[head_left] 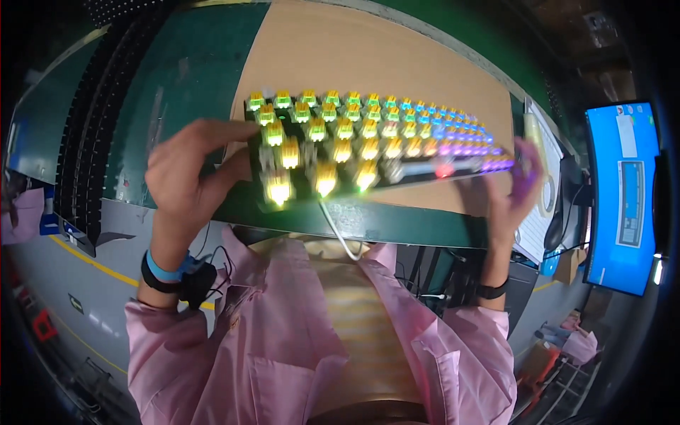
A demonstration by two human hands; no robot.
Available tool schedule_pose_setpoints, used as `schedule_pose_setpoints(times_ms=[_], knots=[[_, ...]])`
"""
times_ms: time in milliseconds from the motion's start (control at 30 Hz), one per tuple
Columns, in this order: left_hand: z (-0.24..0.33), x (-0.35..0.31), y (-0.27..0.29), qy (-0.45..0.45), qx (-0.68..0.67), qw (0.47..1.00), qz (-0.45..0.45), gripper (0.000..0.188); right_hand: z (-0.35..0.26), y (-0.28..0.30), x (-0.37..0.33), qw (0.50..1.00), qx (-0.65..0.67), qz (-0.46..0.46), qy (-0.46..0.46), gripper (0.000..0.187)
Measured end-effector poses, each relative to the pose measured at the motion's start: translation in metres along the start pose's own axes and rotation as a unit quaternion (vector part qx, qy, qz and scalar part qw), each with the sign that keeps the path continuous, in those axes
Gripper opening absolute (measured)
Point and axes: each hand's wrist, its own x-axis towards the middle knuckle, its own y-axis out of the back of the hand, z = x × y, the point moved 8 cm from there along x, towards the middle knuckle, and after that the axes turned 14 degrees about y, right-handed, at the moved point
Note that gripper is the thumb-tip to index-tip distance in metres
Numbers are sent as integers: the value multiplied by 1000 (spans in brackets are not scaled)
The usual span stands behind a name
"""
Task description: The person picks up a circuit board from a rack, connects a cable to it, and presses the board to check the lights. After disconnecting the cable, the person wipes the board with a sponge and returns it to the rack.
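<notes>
Between my two hands I hold up a keyboard (333,129) without keycaps, its bare switches lit green, yellow, blue and purple. It is tilted, with its left end larger and closer to me. My left hand (191,170) grips the left end, fingers at the edge and thumb below. My right hand (518,184) is closed around the far right end, its fingers tinted purple by the light. From the keyboard's near edge a white cable (336,230) hangs down toward my chest. Below the keyboard lies a sheet of brown cardboard (368,49) on the green table.
At the right stands a monitor (623,198) with a blue screen. Papers (542,227) and a roll of tape (549,191) lie at the table's right end, near a black mouse (557,225). Black perforated strips (92,134) run along the left side. Another person (577,340) is at the lower right.
</notes>
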Motion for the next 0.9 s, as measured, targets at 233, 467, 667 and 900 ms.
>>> schedule_pose_setpoints(times_ms=[233, 467, 667, 900], knots=[[-60, 45, -66, 301, -112, 926, -200, 17, 59, -1, 88, 987, -68, -109, -98, 66], [-6, 88, -87, 141, 249, 930, -231, 32, 45, 12, 88, 929, -319, -180, 42, 57], [62, 77, -142, -202, 166, 911, -318, 73, -50, 17, 48, 987, -64, -109, 96, 35], [36, 79, -166, -64, 196, 885, -418, 92, -42, -1, -9, 989, 112, -97, 3, 28]])
